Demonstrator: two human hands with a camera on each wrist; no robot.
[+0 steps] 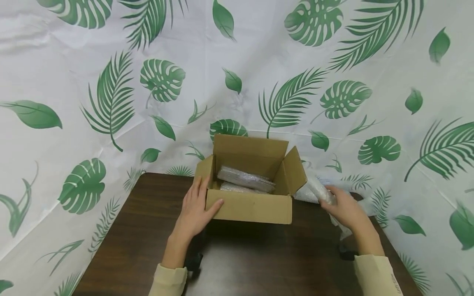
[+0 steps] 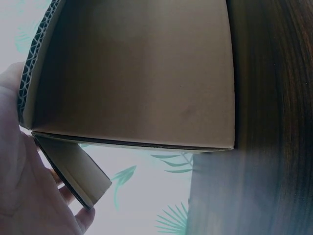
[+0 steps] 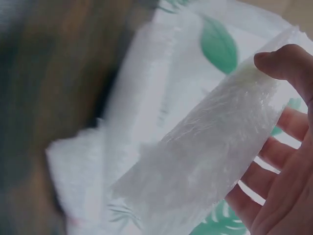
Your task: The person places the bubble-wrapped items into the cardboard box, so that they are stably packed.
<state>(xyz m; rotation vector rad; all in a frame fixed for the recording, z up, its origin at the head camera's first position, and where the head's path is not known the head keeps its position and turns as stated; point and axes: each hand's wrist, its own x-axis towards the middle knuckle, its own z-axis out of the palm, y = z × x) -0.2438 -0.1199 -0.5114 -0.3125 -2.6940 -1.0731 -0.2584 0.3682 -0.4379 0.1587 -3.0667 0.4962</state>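
Observation:
A cardboard box [image 1: 252, 207] stands with its flaps spread. Inside it lie two bubble-wrapped bundles [image 1: 244, 177], one over the other; their contents cannot be made out. My left hand [image 1: 194, 209] grips the box's front left corner, thumb over the front flap and fingers along the left side flap [image 2: 78, 169]. To the right of the box, my right hand [image 1: 342, 205] holds a rolled bundle of bubble wrap [image 3: 210, 132] between thumb and fingers. Beneath that bundle, more bubble wrap [image 1: 305, 194] lies at the table's back right.
The dark wooden table [image 1: 148, 230] carries the box near its back edge. A white sheet with green leaf prints [image 1: 237, 111] hangs behind and on both sides, close to the box's back flap.

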